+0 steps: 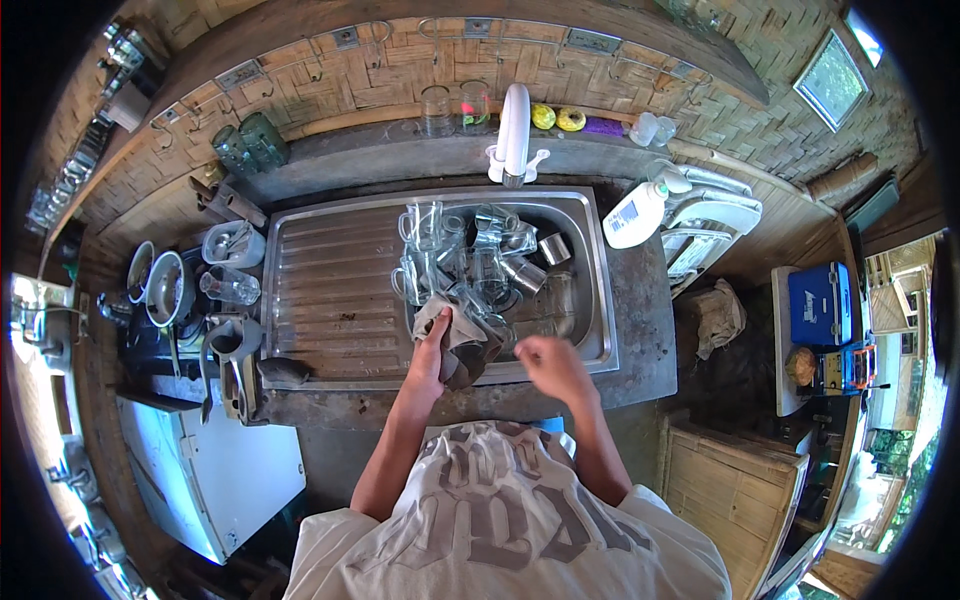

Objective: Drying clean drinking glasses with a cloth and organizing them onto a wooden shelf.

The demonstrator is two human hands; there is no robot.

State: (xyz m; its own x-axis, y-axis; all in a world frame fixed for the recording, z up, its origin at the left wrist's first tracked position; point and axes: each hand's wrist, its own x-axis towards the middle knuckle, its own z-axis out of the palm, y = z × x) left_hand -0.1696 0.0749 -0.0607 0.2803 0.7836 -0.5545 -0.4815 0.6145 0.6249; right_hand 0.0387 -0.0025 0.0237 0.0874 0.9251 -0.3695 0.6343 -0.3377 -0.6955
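Observation:
A beige and dark grey cloth [452,322] is bunched in my left hand [431,352], with the thumb lying on top of it. The cloth is at the sink's front edge, close against the glassware; whether it wraps a glass cannot be made out. My right hand [552,366] is curled closed to the right of the cloth, over the basin's front rim, and nothing shows in it. Clear glass mugs [422,226] and several shiny metal cups [554,248] crowd the basin of the steel sink [603,300]. Another clear glass [560,300] lies in the basin's right part.
Left of the basin is a ribbed drainboard [330,290]. A white faucet [514,130] rises behind the sink. On the right stand a white bottle [636,215] and white plates [715,215]. Pans [170,290] and a white tub [234,245] are at the left.

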